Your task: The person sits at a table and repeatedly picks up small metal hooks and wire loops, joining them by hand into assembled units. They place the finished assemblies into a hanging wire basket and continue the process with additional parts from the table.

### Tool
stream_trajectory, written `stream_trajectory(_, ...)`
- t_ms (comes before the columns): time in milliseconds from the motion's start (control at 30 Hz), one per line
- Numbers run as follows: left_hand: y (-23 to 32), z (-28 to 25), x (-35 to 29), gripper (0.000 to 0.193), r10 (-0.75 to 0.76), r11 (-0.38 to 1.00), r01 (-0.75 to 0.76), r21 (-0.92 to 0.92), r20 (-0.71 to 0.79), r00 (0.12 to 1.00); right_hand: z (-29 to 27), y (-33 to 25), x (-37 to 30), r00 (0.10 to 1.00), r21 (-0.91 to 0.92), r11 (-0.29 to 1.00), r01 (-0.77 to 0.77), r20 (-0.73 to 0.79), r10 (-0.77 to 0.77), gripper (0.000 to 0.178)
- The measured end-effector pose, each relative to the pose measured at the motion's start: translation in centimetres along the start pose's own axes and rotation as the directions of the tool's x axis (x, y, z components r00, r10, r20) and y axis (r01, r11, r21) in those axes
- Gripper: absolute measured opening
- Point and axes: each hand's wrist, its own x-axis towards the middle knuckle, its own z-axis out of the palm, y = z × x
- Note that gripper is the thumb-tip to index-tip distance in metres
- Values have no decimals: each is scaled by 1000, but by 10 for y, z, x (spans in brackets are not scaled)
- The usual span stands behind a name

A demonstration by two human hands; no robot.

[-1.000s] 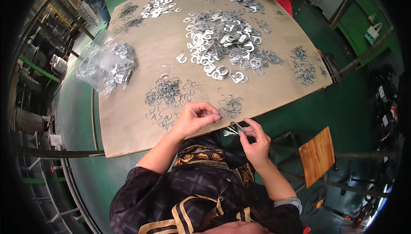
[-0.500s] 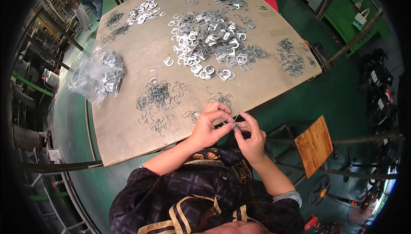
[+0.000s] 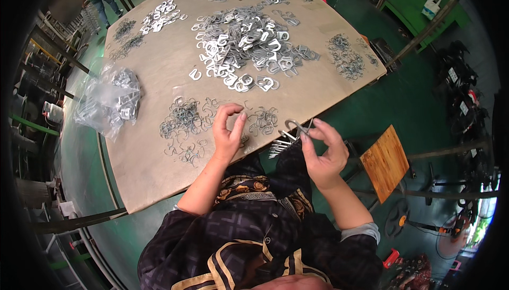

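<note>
My right hand (image 3: 326,154) pinches a grey curved metal hook (image 3: 296,125) between thumb and fingers, just off the table's near edge. Over the table my left hand (image 3: 228,133) has its thumb and index finger curled toward each other with a small gap, close to a thin loose wire hook (image 3: 245,103). Nothing is visibly held there. Between my hands, below the table edge, shows a row of shiny thin metal pieces (image 3: 281,145); what carries them is partly hidden. Small wire hooks lie in one pile (image 3: 185,115) left of my left hand and another (image 3: 263,120) to its right.
On the table (image 3: 154,72) a large heap of flat metal loops (image 3: 249,40) takes up the middle. A clear plastic bag of parts (image 3: 124,91) rests on the left edge. More wire hooks (image 3: 345,59) lie at right. A wooden-topped stool (image 3: 386,165) stands at my right.
My hands were together at the near table edge. The left has moved away to the left over the table; the right has turned, showing the metal hook it holds. The view has shifted slightly.
</note>
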Motion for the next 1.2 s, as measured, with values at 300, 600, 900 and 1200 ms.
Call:
stream_trajectory(300, -40, -26, -22, 14, 221, 876, -178, 448, -45, 974, -34, -41, 75, 931, 44, 994, 96, -358, -74, 31)
stream_trajectory(600, -38, -33, -23, 12, 267, 868, -224, 443, -35, 963, -120, -79, 157, 669, -49, 963, 264, -710, -220, 20)
stream_trajectory(900, -72, -36, -26, 11, 279, 868, -270, 417, 42, 959, -252, -138, 133, 551, -432, 885, 174, -703, -451, 20)
stream_trajectory(1200, -94, -45, -21, 17, 292, 835, -307, 457, 105, 951, -324, -234, 73, 517, -783, 621, -22, -541, -664, 16)
